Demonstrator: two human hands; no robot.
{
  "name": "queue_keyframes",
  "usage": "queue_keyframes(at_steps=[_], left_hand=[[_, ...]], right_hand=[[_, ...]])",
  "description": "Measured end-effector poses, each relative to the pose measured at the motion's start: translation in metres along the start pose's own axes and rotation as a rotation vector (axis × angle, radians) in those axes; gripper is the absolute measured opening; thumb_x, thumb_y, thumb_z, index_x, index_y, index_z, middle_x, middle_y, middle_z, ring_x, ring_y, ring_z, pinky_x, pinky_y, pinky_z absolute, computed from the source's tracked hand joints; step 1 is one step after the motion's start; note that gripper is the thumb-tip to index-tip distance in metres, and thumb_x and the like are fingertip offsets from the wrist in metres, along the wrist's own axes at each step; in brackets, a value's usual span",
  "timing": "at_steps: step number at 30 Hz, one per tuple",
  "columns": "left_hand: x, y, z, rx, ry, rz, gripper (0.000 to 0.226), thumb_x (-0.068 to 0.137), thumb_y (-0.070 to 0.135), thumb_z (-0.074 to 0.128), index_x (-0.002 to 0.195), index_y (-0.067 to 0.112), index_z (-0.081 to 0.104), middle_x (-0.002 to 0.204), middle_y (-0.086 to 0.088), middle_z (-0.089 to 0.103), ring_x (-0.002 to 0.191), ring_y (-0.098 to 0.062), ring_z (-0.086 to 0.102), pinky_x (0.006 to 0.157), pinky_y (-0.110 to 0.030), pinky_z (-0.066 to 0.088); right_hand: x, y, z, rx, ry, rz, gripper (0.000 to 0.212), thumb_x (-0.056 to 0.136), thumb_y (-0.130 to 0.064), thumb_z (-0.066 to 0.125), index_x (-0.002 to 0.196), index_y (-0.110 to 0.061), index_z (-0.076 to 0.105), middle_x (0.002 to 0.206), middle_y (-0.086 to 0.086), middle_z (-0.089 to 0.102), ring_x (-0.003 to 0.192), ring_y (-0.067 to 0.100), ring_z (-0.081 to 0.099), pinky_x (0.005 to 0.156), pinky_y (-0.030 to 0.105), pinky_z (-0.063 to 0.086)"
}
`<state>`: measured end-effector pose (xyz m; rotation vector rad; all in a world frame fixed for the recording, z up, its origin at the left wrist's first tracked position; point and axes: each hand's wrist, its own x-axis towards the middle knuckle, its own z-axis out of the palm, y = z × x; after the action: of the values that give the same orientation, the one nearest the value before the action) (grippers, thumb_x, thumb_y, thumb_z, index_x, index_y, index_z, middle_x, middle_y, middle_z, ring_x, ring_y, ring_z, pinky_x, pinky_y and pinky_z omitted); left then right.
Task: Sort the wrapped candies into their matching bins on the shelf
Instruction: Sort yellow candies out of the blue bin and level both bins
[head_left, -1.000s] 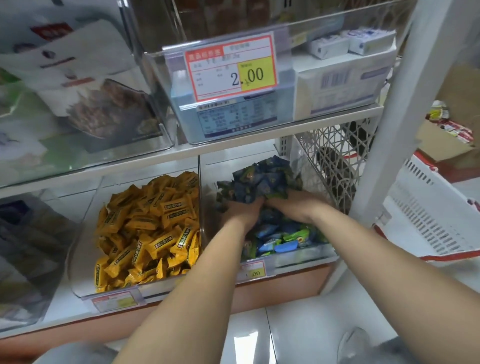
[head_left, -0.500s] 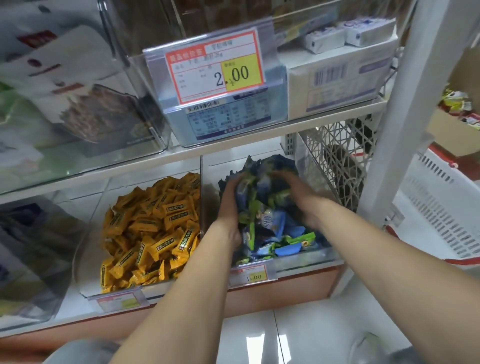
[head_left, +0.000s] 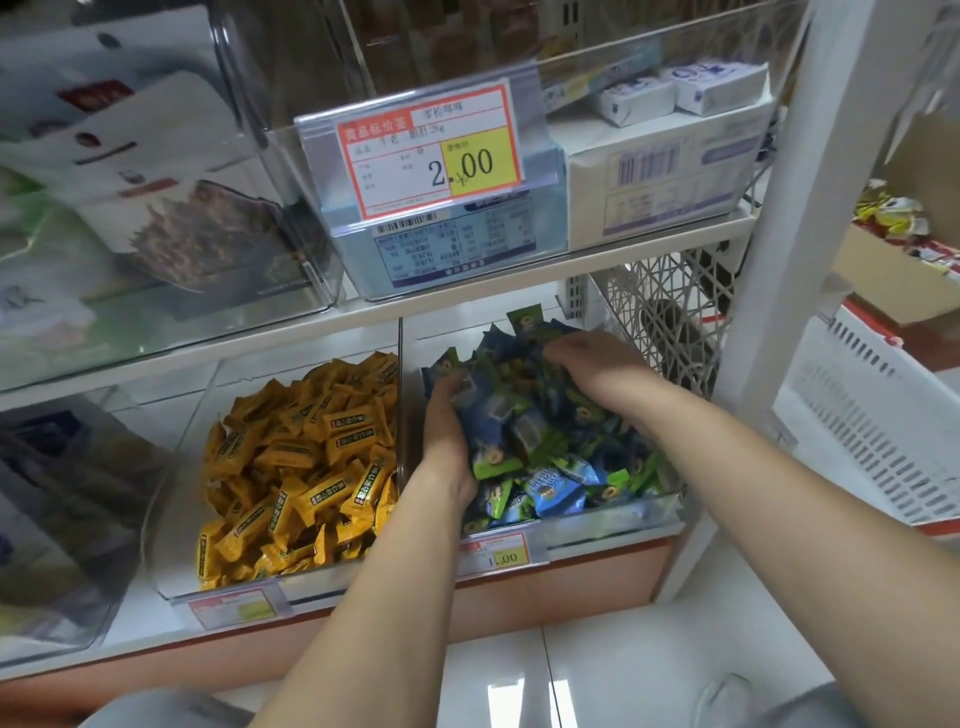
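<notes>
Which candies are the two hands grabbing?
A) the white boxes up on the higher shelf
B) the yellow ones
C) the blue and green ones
C: the left hand and the right hand are both in the bin of blue and green candies, cupping a heap of them. The yellow candies lie in the next bin with no hand on them.

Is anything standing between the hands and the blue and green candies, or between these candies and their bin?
Nothing visible. The left hand and right hand grip the blue and green candies, which lie inside the clear bin.
</notes>
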<state>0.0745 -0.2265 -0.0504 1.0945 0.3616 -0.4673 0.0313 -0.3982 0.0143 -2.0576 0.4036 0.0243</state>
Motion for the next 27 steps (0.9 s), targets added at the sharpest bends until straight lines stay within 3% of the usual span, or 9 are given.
queue_keyframes(at_steps=[3, 8, 10, 12, 14, 17, 22, 25, 27], left_hand=[[-0.001, -0.003, 0.000, 0.034, 0.055, -0.012, 0.050, 0.075, 0.051, 0.067, 0.108, 0.014, 0.074, 0.105, -0.014, 0.075, 0.099, -0.032, 0.071, 0.095, -0.046, 0.054], [0.005, -0.005, 0.002, 0.483, 0.184, 0.137, 0.030, 0.088, 0.040, 0.065, 0.106, 0.016, 0.071, 0.101, 0.004, 0.070, 0.092, -0.016, 0.063, 0.072, -0.030, 0.045], [0.009, -0.004, -0.001, 0.683, 0.210, 0.202, 0.019, 0.090, 0.031, 0.065, 0.092, 0.013, 0.072, 0.095, 0.001, 0.070, 0.093, -0.022, 0.064, 0.075, -0.032, 0.047], [0.008, -0.003, -0.004, 0.953, 0.242, 0.254, 0.014, 0.090, 0.024, 0.065, 0.082, 0.015, 0.071, 0.081, -0.001, 0.068, 0.089, -0.027, 0.066, 0.069, -0.031, 0.050], [0.007, -0.003, -0.003, 1.154, 0.260, 0.317, 0.014, 0.092, 0.020, 0.062, 0.100, 0.015, 0.072, 0.091, 0.000, 0.068, 0.083, -0.020, 0.063, 0.057, -0.021, 0.042], [0.007, -0.004, 0.004, 1.182, 0.218, 0.373, 0.028, 0.092, 0.018, 0.055, 0.117, 0.027, 0.065, 0.108, 0.004, 0.066, 0.080, -0.008, 0.055, 0.054, -0.013, 0.035], [0.013, -0.003, 0.013, 1.292, 0.107, 0.340, 0.023, 0.087, 0.044, 0.058, 0.104, 0.030, 0.066, 0.104, 0.003, 0.069, 0.096, -0.021, 0.065, 0.083, -0.035, 0.053], [0.018, -0.002, 0.010, 1.328, 0.019, 0.353, 0.014, 0.083, 0.039, 0.068, 0.095, 0.035, 0.063, 0.096, 0.008, 0.068, 0.090, -0.016, 0.064, 0.069, -0.029, 0.047], [0.020, -0.002, 0.004, 1.261, -0.013, 0.364, 0.018, 0.081, 0.035, 0.075, 0.085, 0.040, 0.058, 0.089, 0.017, 0.063, 0.092, -0.013, 0.063, 0.075, -0.029, 0.049]], right_hand=[[-0.002, 0.003, 0.006, -0.204, 0.101, -0.197, 0.029, 0.096, -0.030, 0.053, 0.118, -0.020, 0.068, 0.122, 0.005, 0.069, 0.104, 0.027, 0.066, 0.081, 0.034, 0.051], [-0.001, 0.011, 0.024, -0.502, -0.283, -0.212, 0.058, 0.098, -0.046, 0.048, 0.153, -0.033, 0.035, 0.149, -0.002, 0.048, 0.121, 0.023, 0.057, 0.095, 0.033, 0.048], [0.003, 0.017, 0.020, -0.618, -0.317, -0.177, 0.052, 0.097, -0.051, 0.050, 0.140, -0.022, 0.052, 0.135, 0.007, 0.059, 0.115, 0.029, 0.059, 0.092, 0.035, 0.050], [0.005, 0.018, 0.015, -0.619, -0.332, -0.119, 0.042, 0.094, -0.049, 0.055, 0.106, -0.010, 0.067, 0.103, 0.010, 0.068, 0.099, 0.032, 0.065, 0.074, 0.030, 0.047], [0.003, 0.016, 0.015, -0.642, -0.341, -0.091, 0.038, 0.091, -0.048, 0.059, 0.085, -0.010, 0.065, 0.081, 0.007, 0.061, 0.082, 0.031, 0.064, 0.063, 0.031, 0.040], [0.002, 0.014, 0.019, -0.691, -0.348, -0.078, 0.029, 0.088, -0.037, 0.065, 0.083, -0.008, 0.066, 0.083, 0.010, 0.065, 0.075, 0.026, 0.061, 0.061, 0.030, 0.043], [0.004, 0.022, 0.018, -0.604, -0.367, -0.062, 0.029, 0.089, -0.024, 0.064, 0.118, -0.024, 0.066, 0.106, 0.007, 0.071, 0.092, 0.025, 0.068, 0.082, 0.037, 0.059], [0.005, 0.023, 0.019, -0.521, -0.363, -0.063, 0.029, 0.087, -0.025, 0.062, 0.115, -0.027, 0.067, 0.101, 0.006, 0.072, 0.087, 0.024, 0.068, 0.069, 0.030, 0.054], [0.007, 0.023, 0.021, -0.530, -0.370, -0.064, 0.025, 0.086, -0.024, 0.062, 0.110, -0.024, 0.067, 0.099, 0.006, 0.072, 0.086, 0.024, 0.069, 0.067, 0.030, 0.052]])
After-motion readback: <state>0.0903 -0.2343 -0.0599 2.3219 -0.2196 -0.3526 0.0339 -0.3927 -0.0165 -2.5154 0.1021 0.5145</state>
